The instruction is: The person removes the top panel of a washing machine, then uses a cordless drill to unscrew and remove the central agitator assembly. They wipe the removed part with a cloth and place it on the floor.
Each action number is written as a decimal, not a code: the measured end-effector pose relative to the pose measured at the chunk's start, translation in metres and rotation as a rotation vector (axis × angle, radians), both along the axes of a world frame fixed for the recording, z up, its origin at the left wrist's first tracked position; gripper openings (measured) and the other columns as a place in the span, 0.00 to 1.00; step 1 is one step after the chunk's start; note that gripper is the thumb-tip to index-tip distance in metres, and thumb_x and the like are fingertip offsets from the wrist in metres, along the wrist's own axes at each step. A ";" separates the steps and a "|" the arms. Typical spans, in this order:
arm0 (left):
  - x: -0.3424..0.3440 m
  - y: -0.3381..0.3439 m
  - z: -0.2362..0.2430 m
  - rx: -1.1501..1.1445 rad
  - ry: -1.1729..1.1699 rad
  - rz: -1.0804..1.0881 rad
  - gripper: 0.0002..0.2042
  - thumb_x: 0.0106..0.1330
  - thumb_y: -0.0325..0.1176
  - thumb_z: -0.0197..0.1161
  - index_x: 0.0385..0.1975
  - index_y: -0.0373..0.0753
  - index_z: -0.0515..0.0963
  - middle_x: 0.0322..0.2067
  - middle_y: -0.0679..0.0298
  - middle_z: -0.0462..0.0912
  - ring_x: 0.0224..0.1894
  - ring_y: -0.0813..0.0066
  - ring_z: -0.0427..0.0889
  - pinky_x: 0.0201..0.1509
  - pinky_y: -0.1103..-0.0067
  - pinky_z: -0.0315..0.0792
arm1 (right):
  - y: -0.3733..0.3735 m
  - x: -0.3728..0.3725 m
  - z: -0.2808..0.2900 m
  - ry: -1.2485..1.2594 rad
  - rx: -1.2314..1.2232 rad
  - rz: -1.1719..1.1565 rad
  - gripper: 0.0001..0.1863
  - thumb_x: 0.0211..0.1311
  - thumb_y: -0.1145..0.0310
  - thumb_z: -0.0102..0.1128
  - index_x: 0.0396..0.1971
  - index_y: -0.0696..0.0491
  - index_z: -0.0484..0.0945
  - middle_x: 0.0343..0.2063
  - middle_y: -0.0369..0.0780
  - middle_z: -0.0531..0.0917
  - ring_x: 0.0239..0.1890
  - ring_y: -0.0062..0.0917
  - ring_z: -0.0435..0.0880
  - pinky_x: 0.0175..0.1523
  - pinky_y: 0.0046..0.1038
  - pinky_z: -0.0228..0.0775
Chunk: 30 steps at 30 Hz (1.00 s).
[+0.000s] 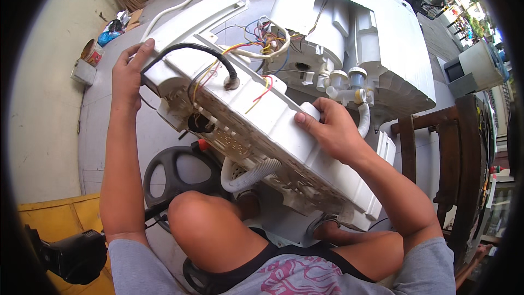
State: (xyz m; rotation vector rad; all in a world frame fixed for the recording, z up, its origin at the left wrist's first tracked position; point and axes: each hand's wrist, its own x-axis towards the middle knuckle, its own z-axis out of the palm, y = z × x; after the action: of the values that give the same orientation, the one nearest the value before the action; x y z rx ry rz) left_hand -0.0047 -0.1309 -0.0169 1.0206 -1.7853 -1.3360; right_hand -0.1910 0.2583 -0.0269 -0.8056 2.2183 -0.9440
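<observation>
While both hands steady it, the white panel (262,131) lies tilted across the middle of the view, above the person's bent knee (210,229). The left hand (128,74) grips the panel's upper-left end, fingers curled together over the edge, just beside a black cable (188,48) that arches over the panel's top. The right hand (330,131) presses on the panel's right side, fingers held together and bent over the rim, thumb lying flat on the face. Red and yellow wires (259,95) run across the panel toward a bundle of coloured wires (267,38) at the open washer body (355,33), which lies on its side behind the panel. A corrugated grey hose (248,175) curves out beneath the panel, next to a black ring-shaped part (169,172) on the floor. A dark wooden chair (442,147) stands at the right. Small tins and boxes (90,57) sit against the wall (38,104) at the upper left.
</observation>
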 end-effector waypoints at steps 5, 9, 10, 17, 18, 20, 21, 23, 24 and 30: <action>-0.032 -0.084 0.005 -0.062 0.210 0.068 0.31 0.69 0.51 0.76 0.57 0.27 0.77 0.53 0.53 0.83 0.54 0.70 0.82 0.61 0.75 0.75 | -0.072 0.001 0.013 -0.091 -0.073 -0.001 0.27 0.76 0.53 0.65 0.49 0.69 0.82 0.38 0.54 0.87 0.41 0.38 0.89 0.50 0.41 0.78; -0.048 -0.096 -0.016 -0.165 0.250 0.153 0.34 0.73 0.52 0.71 0.63 0.26 0.70 0.58 0.51 0.78 0.62 0.68 0.76 0.68 0.73 0.69 | -0.125 -0.014 0.003 -0.189 -0.129 -0.028 0.27 0.77 0.55 0.64 0.53 0.69 0.81 0.42 0.56 0.88 0.46 0.41 0.89 0.52 0.41 0.78; -0.044 -0.092 -0.026 -0.167 0.241 0.171 0.36 0.74 0.53 0.70 0.64 0.25 0.68 0.59 0.50 0.77 0.63 0.67 0.74 0.70 0.72 0.67 | -0.138 -0.021 0.000 -0.155 -0.121 -0.063 0.27 0.77 0.56 0.64 0.53 0.70 0.81 0.43 0.56 0.88 0.46 0.41 0.89 0.52 0.41 0.79; 0.076 0.023 -0.215 -0.091 -0.286 0.228 0.14 0.75 0.34 0.66 0.53 0.32 0.80 0.45 0.58 0.87 0.47 0.68 0.85 0.56 0.72 0.78 | -0.205 -0.047 -0.036 -0.238 -0.094 -0.192 0.24 0.78 0.62 0.64 0.57 0.72 0.78 0.46 0.53 0.87 0.45 0.34 0.87 0.51 0.40 0.79; 0.091 0.033 -0.242 -0.020 -0.443 0.202 0.10 0.73 0.28 0.63 0.50 0.33 0.81 0.44 0.55 0.88 0.46 0.65 0.87 0.56 0.70 0.79 | -0.207 -0.052 -0.038 -0.219 -0.096 -0.179 0.25 0.78 0.63 0.64 0.57 0.72 0.78 0.46 0.53 0.87 0.46 0.34 0.87 0.53 0.40 0.79; 0.106 0.042 -0.289 -0.178 -0.700 -0.027 0.12 0.69 0.24 0.63 0.51 0.36 0.82 0.48 0.53 0.87 0.51 0.57 0.87 0.59 0.65 0.80 | -0.214 -0.060 -0.041 -0.162 -0.101 -0.240 0.26 0.77 0.62 0.64 0.56 0.74 0.79 0.46 0.55 0.87 0.45 0.40 0.90 0.47 0.42 0.82; 0.110 0.045 -0.308 -0.274 -0.781 -0.144 0.13 0.68 0.24 0.63 0.51 0.37 0.82 0.49 0.53 0.86 0.53 0.55 0.86 0.59 0.64 0.79 | -0.218 -0.066 -0.041 -0.173 -0.118 -0.264 0.26 0.77 0.62 0.64 0.57 0.74 0.79 0.47 0.55 0.87 0.45 0.40 0.90 0.47 0.42 0.82; 0.111 0.048 -0.339 -0.415 -0.838 -0.338 0.15 0.66 0.23 0.62 0.52 0.38 0.82 0.51 0.54 0.85 0.56 0.53 0.84 0.61 0.62 0.79 | -0.221 -0.077 -0.041 -0.240 -0.142 -0.325 0.28 0.77 0.61 0.65 0.59 0.73 0.78 0.48 0.55 0.86 0.46 0.38 0.90 0.45 0.41 0.82; 0.103 0.040 -0.352 -0.472 -0.815 -0.402 0.16 0.66 0.23 0.62 0.53 0.39 0.82 0.52 0.55 0.84 0.58 0.53 0.83 0.62 0.62 0.78 | -0.226 -0.083 -0.041 -0.233 -0.151 -0.330 0.27 0.77 0.60 0.65 0.59 0.72 0.78 0.48 0.55 0.86 0.45 0.38 0.90 0.45 0.41 0.82; 0.044 0.000 -0.416 -0.730 -0.839 -0.673 0.20 0.67 0.28 0.61 0.60 0.43 0.80 0.60 0.55 0.82 0.68 0.52 0.76 0.70 0.57 0.72 | -0.256 -0.119 -0.048 -0.122 -0.151 -0.412 0.23 0.75 0.62 0.67 0.54 0.69 0.81 0.47 0.54 0.86 0.45 0.39 0.90 0.49 0.45 0.84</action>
State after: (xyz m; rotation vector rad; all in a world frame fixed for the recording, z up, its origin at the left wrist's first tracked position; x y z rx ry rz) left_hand 0.0398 -0.1309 -0.4334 0.5834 -3.1132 -0.4099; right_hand -0.3098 0.0018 -0.0744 -0.3423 2.2667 -1.3299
